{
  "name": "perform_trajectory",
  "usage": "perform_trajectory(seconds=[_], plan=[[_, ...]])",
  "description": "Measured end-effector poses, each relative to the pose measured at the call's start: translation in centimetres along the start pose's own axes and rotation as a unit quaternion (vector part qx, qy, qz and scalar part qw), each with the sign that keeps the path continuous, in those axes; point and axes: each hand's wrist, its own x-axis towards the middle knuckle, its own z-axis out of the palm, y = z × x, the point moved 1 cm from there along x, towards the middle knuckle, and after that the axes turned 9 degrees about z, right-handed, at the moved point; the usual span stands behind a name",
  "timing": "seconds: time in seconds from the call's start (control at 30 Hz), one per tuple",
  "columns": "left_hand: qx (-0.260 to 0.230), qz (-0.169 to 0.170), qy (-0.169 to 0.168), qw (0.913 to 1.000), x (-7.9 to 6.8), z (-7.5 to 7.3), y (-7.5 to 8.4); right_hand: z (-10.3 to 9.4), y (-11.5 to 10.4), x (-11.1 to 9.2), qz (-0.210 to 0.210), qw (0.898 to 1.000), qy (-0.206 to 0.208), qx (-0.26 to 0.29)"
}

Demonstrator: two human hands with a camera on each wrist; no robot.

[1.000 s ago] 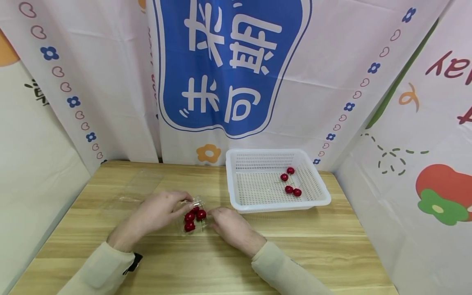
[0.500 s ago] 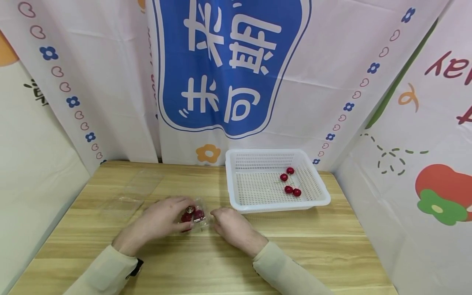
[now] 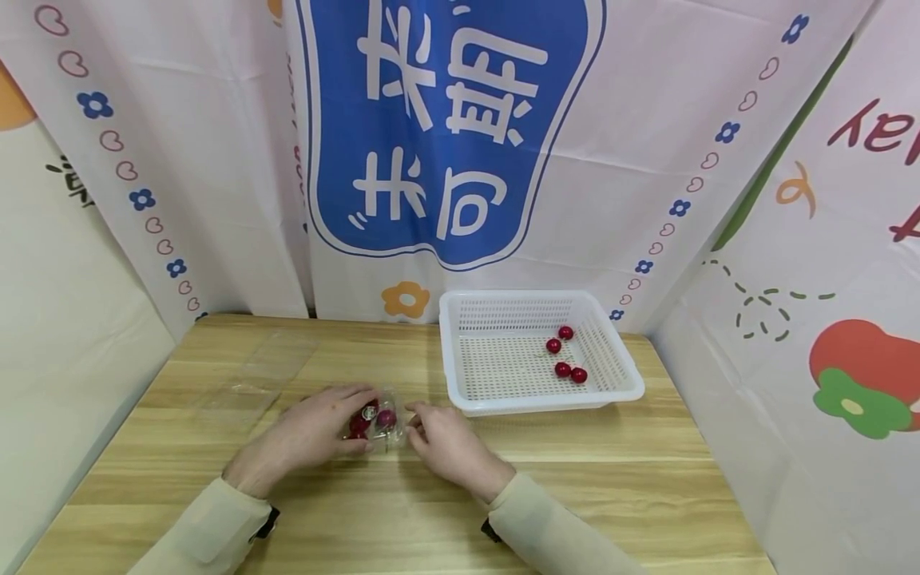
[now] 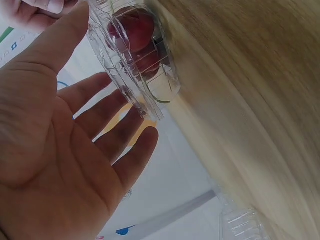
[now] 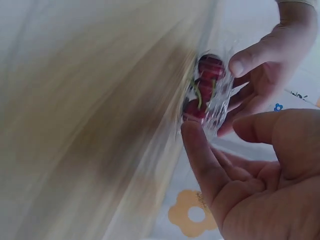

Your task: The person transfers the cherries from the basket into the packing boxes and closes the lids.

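Box (image 3: pixel 394 434) sits on the desk (image 3: pixel 374 519), gripped between thumb and fingers of the left hand (image 3: pixel 316 429), the nearer one; right hand (image 3: pixel 447 447), fingers loosely bent and empty, stands just beside its right side.

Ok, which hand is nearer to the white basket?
Right. The right hand is just on the person's side of the white basket's near-left corner; the left hand is farther left, gripping the clear box.
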Motion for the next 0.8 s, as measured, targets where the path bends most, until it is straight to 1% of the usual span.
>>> perform_trajectory(seconds=[0.13,0.23,0.3,0.43,0.5,0.57,0.63,0.73,0.77,0.8], plan=[[-0.007,-0.005,-0.01,0.9999,0.0,0.0,0.0,0.0,-0.2,0.0,0.04,0.997,-0.027,0.064],[-0.012,-0.011,-0.018,0.9997,0.1,0.0,0.1,0.1,-0.2,0.1,0.064,0.989,-0.058,0.118],[-0.015,-0.012,-0.021,0.9996,0.1,-0.1,0.1,0.3,-0.2,0.2,0.078,0.981,-0.083,0.159],[-0.022,-0.015,-0.025,0.9993,0.2,-0.2,0.2,0.8,0.0,0.4,0.105,0.958,-0.12,0.24],[-0.025,-0.016,-0.025,0.9993,0.2,-0.1,0.2,0.9,0.0,0.6,0.121,0.943,-0.134,0.279],[-0.024,-0.015,-0.022,0.9993,0.2,0.0,0.1,1.0,0.0,0.8,0.14,0.925,-0.149,0.32],[-0.022,-0.012,-0.019,0.9995,0.2,0.1,0.0,1.0,0.0,1.0,0.159,0.902,-0.166,0.364],[-0.025,-0.011,-0.018,0.9995,0.2,0.2,-0.1,1.2,0.1,1.3,0.187,0.864,-0.192,0.427],[-0.026,-0.01,-0.019,0.9994,0.2,0.2,-0.1,1.2,0.1,1.3,0.194,0.852,-0.2,0.443],[-0.027,-0.009,-0.02,0.9994,0.2,0.2,-0.1,1.3,0.2,1.4,0.2,0.843,-0.206,0.456]])
